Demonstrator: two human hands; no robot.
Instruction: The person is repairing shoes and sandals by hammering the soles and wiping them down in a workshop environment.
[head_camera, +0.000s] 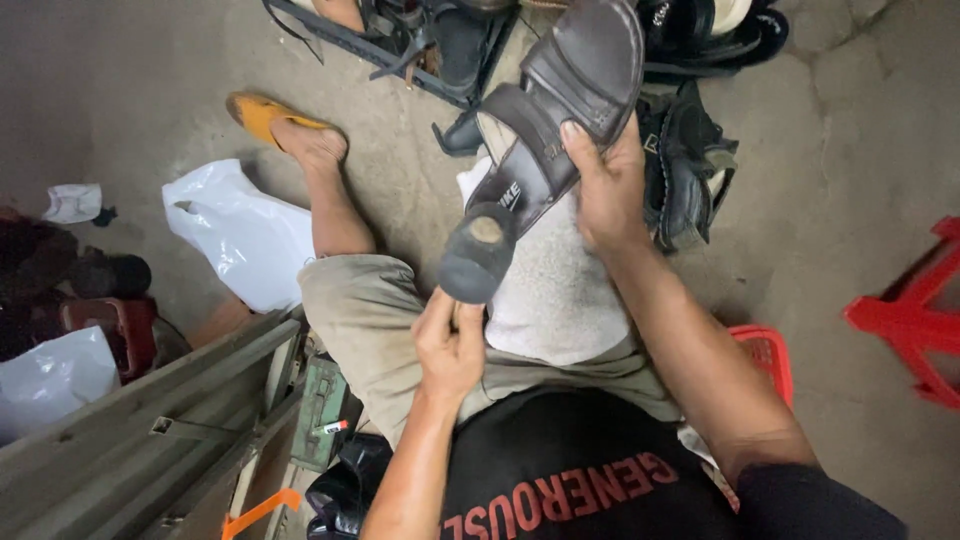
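Brown leather sandal (565, 110) tilts sole-up in my right hand (607, 195), gripped tight, so my left hand (450, 345), closed on a worn round brush (478, 255), reaches its heel.

The grey concrete floor (860, 150) carries a heap of dark sandals (690, 160) at the far side, a white plastic bag (245, 235) left, and a red stool (915, 310) right.
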